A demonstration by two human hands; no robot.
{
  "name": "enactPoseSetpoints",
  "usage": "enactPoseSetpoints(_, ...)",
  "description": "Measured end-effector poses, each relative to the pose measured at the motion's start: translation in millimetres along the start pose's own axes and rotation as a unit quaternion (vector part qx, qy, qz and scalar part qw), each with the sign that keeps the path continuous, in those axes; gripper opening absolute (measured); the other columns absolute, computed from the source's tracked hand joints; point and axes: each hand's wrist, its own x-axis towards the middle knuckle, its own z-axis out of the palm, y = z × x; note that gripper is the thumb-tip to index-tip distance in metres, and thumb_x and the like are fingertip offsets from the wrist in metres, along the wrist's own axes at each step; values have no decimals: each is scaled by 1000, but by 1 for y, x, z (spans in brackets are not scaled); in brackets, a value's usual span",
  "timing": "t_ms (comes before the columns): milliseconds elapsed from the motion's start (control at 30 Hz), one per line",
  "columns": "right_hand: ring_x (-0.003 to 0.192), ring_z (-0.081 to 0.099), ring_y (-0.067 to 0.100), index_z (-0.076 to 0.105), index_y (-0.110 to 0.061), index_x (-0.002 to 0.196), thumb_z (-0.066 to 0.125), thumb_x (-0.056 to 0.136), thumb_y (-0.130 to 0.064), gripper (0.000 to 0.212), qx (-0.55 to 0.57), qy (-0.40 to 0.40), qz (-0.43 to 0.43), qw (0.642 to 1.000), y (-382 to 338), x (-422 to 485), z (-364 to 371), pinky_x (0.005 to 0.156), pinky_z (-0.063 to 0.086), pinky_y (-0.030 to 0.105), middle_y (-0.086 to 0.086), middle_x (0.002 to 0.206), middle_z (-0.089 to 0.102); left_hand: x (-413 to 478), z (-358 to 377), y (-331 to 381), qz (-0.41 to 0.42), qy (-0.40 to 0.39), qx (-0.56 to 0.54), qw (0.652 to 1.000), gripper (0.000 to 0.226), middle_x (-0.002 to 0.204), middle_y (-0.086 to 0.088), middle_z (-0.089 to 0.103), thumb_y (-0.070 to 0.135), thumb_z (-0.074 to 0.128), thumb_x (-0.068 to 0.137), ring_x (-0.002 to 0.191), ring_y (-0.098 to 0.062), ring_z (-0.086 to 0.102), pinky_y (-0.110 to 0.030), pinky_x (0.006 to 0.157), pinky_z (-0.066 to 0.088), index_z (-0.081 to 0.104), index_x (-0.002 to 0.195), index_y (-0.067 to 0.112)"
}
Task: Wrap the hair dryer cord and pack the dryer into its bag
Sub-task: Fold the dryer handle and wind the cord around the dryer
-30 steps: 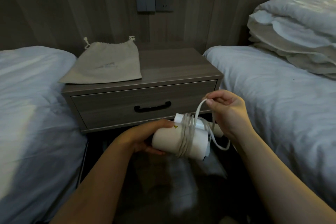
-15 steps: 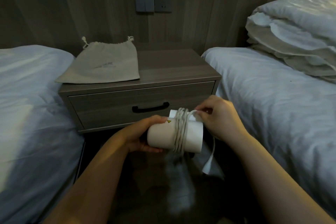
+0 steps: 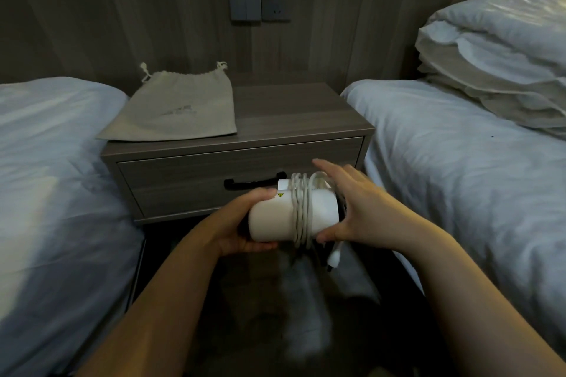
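Observation:
A white hair dryer [image 3: 275, 217] lies sideways in the air in front of the nightstand drawer. Its white cord [image 3: 301, 208] is wound several times around the barrel. The plug end [image 3: 333, 259] dangles below the right side. My left hand [image 3: 242, 223] grips the dryer's left end from below and behind. My right hand [image 3: 352, 208] cups the right end, thumb under it and fingers spread over the top. A flat beige drawstring bag [image 3: 177, 107] lies on the left part of the nightstand top, apart from both hands.
The grey wooden nightstand [image 3: 294, 128] has one drawer with a black handle [image 3: 245, 183]. Beds with white sheets flank it, left [image 3: 52, 177] and right [image 3: 459, 177]; folded bedding [image 3: 502, 55] is piled on the right one. A switch and socket [image 3: 260, 0] sit on the wall.
My right hand let go of the cord's free end, finished the last turn and now cups the dryer's right end. The plug hangs loose below. The dryer rose slightly toward the drawer.

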Motion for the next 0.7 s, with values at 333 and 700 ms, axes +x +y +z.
enactPoseSetpoints(333, 130, 37, 22, 22, -31, 146, 75, 60, -58, 105, -86, -6, -13, 996, 2, 2, 7, 108, 35, 39, 1, 143, 36, 3, 6, -4, 5, 4, 12, 1000, 17, 90, -7, 59, 39, 60, 82, 76, -21, 62, -31, 58, 58, 60, 92, 25)
enactPoseSetpoints(700, 110, 51, 19, 47, -28, 130, 72, 57, -62, 84, -86, 31, -43, 995, 6, 0, 10, 99, 38, 30, -2, 119, 54, 3, 4, -3, 15, -10, 63, 998, 21, 94, -9, 60, 39, 59, 82, 79, -22, 63, -31, 62, 57, 60, 97, 25)
